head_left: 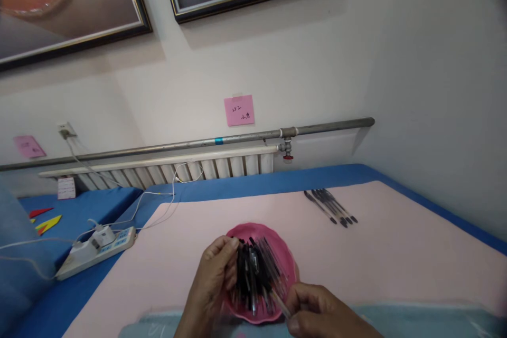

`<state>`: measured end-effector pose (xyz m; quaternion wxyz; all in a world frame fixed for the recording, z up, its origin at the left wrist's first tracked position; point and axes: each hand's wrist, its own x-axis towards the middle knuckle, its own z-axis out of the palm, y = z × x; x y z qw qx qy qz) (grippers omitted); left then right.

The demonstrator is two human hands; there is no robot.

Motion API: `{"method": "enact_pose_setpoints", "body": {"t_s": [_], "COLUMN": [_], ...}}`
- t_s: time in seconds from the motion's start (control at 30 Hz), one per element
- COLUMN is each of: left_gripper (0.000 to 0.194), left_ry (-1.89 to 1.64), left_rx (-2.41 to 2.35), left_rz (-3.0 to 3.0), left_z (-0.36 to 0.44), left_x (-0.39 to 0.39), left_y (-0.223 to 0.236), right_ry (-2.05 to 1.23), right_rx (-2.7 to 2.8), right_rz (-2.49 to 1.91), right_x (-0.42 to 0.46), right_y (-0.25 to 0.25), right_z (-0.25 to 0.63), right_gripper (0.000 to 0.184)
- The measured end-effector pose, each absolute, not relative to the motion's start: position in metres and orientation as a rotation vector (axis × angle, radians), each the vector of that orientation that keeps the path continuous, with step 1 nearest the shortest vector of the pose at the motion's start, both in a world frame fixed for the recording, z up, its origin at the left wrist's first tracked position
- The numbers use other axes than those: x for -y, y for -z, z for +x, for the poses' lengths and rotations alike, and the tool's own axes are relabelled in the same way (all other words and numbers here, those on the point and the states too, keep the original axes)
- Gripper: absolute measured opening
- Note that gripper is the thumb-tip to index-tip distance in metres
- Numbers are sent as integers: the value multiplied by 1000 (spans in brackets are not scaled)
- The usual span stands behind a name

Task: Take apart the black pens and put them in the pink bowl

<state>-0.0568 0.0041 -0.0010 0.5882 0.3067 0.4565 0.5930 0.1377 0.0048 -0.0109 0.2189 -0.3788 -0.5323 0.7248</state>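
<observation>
A scalloped pink bowl [291, 259] holds many black pen parts [252, 269] and clear pen barrels [271, 259]. My right hand [312, 309] is closed on a clear pen barrel [280, 303] at the bowl's lower right edge, tilted with its far end over the bowl. At the left side of the bowl my left hand [216, 269] has thumb and fingers pressed together against the black parts; what lies between them is hidden. Several assembled black-capped pens [330, 207] lie side by side at the back right of the pink sheet [380, 253].
To the left, a white power strip [97, 251] with plugs and cords sits on blue cloth [51, 296]. Behind the table run a white radiator [222, 166] and a metal pipe [328, 127] with a valve. Red and yellow pieces [49, 224] lie far left.
</observation>
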Motion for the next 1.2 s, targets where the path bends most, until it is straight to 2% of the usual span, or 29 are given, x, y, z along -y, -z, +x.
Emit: {"method": "enact_pose_setpoints", "body": {"t_s": [0.13, 0.3, 0.43, 0.57, 0.63, 0.77, 0.83, 1.0, 1.2], "left_gripper": [41, 41, 34, 20, 23, 34, 35, 39, 34], "left_ry": [-1366, -1422, -1511, -1360, -1323, -1110, -1145, -1478, -1177], "left_rx": [-1308, -1328, -1566, -1881, -1804, -1308, -1212, -1434, -1773], "left_rz": [793, 760, 808, 1132, 1154, 873, 774, 724, 1239], "left_z": [-64, -64, -76, -79, -68, -42, -40, -72, -68], "left_x": [-7, -9, -9, -6, -5, -3, -3, -8, -12], "left_y": [4, 5, 3, 4, 5, 6, 3, -1, 17], "right_ry": [-1975, -1970, -1891, -1879, -1883, -1947, -1951, -1832, -1712], "right_rx": [1583, 1644, 1606, 1551, 1537, 1594, 1623, 1670, 1686], "right_rz": [-1155, -1137, -1168, -1195, -1177, -1081, -1082, -1196, -1186], "right_x": [-11, -12, -11, -12, -13, -13, -11, -11, -19], "right_y": [7, 7, 3, 5, 10, 19, 17, 5, 10], "right_z": [139, 140, 143, 142, 139, 136, 136, 143, 144], "right_gripper": [2, 2, 4, 4, 4, 4, 5, 6, 6]}}
